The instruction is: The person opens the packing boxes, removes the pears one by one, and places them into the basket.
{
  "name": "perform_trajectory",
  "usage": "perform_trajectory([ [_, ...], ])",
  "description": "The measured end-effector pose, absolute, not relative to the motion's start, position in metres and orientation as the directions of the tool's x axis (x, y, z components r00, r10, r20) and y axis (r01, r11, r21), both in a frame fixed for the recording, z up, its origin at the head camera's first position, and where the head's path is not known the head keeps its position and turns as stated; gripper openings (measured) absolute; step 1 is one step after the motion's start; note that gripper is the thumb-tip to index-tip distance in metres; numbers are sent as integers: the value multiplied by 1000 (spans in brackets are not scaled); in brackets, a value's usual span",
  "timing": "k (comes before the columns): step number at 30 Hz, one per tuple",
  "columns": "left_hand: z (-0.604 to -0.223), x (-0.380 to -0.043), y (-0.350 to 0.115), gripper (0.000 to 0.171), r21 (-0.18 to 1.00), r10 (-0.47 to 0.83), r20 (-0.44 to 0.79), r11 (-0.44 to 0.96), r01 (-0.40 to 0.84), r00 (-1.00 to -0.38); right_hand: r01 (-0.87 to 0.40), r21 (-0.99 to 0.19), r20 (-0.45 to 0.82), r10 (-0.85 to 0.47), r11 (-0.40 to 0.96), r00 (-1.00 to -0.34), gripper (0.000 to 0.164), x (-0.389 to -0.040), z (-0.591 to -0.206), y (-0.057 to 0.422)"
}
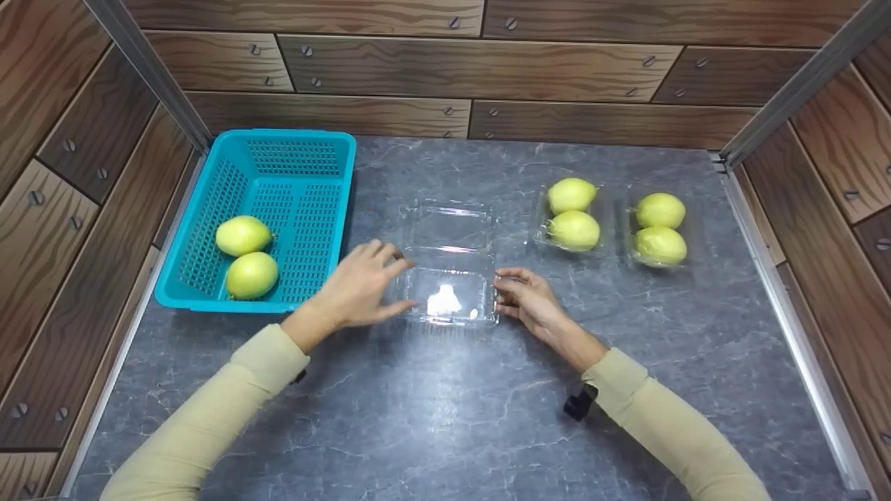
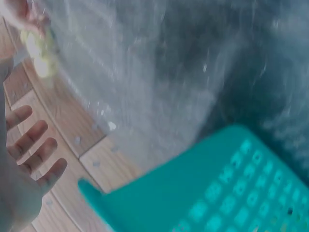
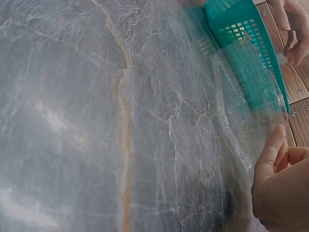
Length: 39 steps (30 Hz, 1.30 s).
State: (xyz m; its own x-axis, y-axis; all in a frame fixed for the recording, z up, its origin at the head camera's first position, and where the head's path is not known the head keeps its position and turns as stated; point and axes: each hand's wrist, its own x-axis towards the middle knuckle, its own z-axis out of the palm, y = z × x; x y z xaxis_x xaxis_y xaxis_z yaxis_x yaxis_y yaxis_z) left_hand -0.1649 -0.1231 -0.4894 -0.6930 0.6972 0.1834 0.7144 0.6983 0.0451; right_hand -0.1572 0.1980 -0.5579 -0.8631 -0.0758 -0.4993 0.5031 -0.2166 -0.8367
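A clear plastic clamshell container [image 1: 451, 261] lies opened out on the grey marbled table, its two halves one behind the other. My right hand [image 1: 532, 306] holds the right edge of its nearer half; in the right wrist view, the fingers [image 3: 272, 150] meet the clear rim. By the container's left edge, my left hand [image 1: 362, 285] has its thumb and fingers spread, with nothing held. Two yellow-green lemon-like fruits [image 1: 243, 236] lie inside a teal basket [image 1: 256, 307] to the left. The left wrist view is blurred but shows the spread fingers [image 2: 41, 140].
At the right, two more clear containers stand side by side, each with two of the fruits [image 1: 574, 230] [image 1: 660, 246] inside. Wood-patterned panels [image 1: 480, 66] enclose the back and sides. A metal rail [image 1: 793, 334] runs along the table's right edge.
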Motion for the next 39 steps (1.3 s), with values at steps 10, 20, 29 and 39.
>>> perform_trajectory([
  [10, -514, -147, -105, 49, -30, 761, 192, 635, 772, -619, 507, -834, -505, -69, -219, -860, 19, -157, -558, 197],
  [20, -533, -137, -94, 38, -89, 788, 197, 608, 789, -584, 503, -842, -500, -71, -196, -863, 22, -158, -559, 199],
  [29, -546, -132, -92, 19, -132, 793, 269, 592, 795, -546, 498, -844, -494, -76, -200, -866, 21, -158, -559, 198],
  [39, -551, -129, -90, 13, -164, 789, 288, 599, 784, -543, 493, -856, -490, -59, -158, -870, 29, -162, -558, 197],
])
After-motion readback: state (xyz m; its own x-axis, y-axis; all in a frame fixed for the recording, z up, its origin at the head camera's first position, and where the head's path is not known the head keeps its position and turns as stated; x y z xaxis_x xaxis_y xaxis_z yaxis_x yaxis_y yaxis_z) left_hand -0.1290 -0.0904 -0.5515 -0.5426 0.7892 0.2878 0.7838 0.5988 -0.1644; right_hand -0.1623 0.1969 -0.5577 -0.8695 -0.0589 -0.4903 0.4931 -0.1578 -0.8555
